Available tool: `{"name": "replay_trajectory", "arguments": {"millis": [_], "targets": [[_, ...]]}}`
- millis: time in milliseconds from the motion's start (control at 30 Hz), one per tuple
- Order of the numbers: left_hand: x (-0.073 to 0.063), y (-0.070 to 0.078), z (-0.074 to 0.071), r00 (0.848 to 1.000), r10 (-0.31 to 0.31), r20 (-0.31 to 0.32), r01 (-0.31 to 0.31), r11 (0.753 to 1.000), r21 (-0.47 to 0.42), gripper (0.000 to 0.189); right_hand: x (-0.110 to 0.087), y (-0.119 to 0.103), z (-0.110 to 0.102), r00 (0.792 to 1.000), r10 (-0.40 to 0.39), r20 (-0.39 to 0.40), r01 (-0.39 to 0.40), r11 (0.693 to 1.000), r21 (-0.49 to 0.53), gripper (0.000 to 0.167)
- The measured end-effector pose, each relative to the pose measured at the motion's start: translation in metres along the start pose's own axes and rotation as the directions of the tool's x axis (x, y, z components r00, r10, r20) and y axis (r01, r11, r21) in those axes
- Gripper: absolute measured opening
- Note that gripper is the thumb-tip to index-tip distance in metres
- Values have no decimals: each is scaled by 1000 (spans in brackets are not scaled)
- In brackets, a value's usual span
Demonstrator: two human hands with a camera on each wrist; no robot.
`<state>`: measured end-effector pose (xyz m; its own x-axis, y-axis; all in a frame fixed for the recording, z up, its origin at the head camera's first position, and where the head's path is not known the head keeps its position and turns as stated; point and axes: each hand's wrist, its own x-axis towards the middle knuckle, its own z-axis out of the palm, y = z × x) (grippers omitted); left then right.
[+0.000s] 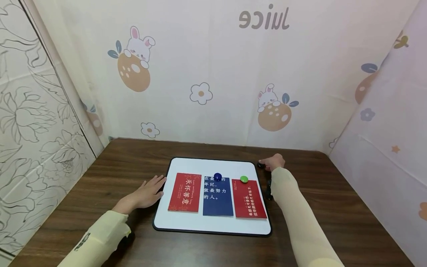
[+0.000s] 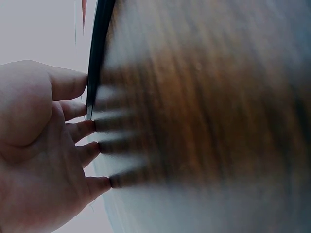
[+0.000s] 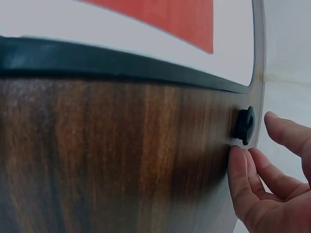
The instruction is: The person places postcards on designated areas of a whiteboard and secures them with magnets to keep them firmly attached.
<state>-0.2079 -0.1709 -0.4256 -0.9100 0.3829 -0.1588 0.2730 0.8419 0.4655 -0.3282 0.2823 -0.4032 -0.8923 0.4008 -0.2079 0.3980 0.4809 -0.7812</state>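
Observation:
A whiteboard (image 1: 213,224) with a black frame lies flat on the wooden table. Beside its left edge my left hand (image 1: 146,193) rests, fingers spread and fingertips on the tabletop. Near the board's upper right corner my right hand (image 1: 274,162) reaches a black round magnet (image 3: 246,126); the fingertips are right at it, and the thumb stands apart on the other side. On the board lie a red card (image 1: 184,193) at left, a blue card (image 1: 218,204) in the middle and another red card (image 1: 250,200) at right. A blue magnet (image 1: 218,177) sits on the blue card's top edge, a green magnet (image 1: 244,179) on the right card's.
Patterned curtains (image 1: 207,122) hang behind the table (image 1: 140,152) and at both sides. A dark wrist strap (image 1: 268,191) shows under the right sleeve, close to the board's right edge. The board's frame stands slightly above the tabletop.

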Motion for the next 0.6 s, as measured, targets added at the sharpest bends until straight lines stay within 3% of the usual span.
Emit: {"name": "replay_trajectory", "arguments": {"millis": [300,600], "targets": [[1,-1,0,1000,-7,-4,7,1000,4,59,6,-1,5,997,-66,-33,59,981,-182,43],[0,0,0,1000,-13,-2,13,1000,6,59,10,4,7,998,-56,-29,52,990,-132,46]]}}
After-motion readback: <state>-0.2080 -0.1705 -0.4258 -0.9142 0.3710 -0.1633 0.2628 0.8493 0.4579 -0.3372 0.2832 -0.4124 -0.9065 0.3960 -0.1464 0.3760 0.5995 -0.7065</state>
